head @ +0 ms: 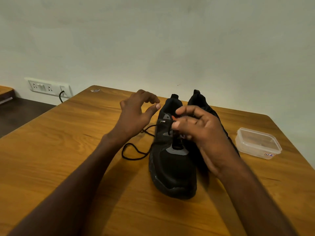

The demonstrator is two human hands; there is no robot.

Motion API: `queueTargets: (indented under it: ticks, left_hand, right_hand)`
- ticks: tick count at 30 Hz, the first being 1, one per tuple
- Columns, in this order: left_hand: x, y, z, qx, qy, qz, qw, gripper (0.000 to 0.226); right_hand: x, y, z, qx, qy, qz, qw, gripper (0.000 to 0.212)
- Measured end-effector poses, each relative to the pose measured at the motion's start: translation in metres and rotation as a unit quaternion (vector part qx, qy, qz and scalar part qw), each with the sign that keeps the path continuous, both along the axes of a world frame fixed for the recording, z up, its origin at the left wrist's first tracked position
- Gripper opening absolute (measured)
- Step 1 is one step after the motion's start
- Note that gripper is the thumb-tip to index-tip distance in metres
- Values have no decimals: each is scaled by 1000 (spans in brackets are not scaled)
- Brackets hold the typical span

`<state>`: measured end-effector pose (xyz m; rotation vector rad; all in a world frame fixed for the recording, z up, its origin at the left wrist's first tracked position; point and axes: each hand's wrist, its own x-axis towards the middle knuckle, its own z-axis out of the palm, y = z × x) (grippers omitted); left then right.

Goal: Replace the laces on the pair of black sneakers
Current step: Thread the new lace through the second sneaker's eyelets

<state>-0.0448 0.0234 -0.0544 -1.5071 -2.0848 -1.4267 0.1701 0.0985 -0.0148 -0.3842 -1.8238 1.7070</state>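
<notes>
While the right hand (196, 128) pinches the black lace (136, 151) at the near sneaker's (172, 160) eyelets, the left hand (136, 113) hovers spread and holds nothing; unlacing seems under way, and the next pull needs slack. Count: two sneakers on the surface (68, 150), one trailing lace, one plastic box (258, 143).

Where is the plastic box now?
In the head view, the plastic box sits on the table at the right, just beyond the right sneaker.

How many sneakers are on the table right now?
2. The near sneaker lies mid-table under both hands; the far sneaker sits beside it on its right, mostly hidden behind the right hand.
</notes>
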Motion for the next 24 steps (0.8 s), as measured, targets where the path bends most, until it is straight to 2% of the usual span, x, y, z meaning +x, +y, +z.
queueTargets:
  ticks: [2,4,6,9,11,14,16,19,21,24]
  left_hand:
    - [8,-3,12,63,-83,-88,991,13]
    - [16,-4,20,93,-156,-180,967,21]
    - [20,-4,25,89,-215,-254,939,30]
    - [26,-5,26,44,-267,-329,905,39]
    - [30,-7,25,7,-258,-348,901,36]
    - [26,-8,25,-28,-222,-343,912,11]
    - [15,-13,27,-50,-194,-321,926,14]
    - [-4,-20,25,-135,-132,-235,954,26]
    - [-7,-22,24,-201,-74,-182,960,30]
    - [-6,-21,24,-166,-88,-217,958,30]
  right_hand:
    - [5,5,5,-105,78,27,991,23]
    - [9,11,7,-145,142,58,978,26]
    - [10,13,9,-132,147,76,977,29]
    - [9,11,8,-86,108,53,989,32]
    - [8,12,5,-64,84,27,994,31]
    - [8,15,4,-85,70,15,994,26]
    - [11,22,5,-158,130,31,978,16]
    - [17,38,6,-246,240,12,939,17]
    - [18,48,3,-232,238,-35,942,19]
    - [14,48,-2,-141,158,-79,974,22]
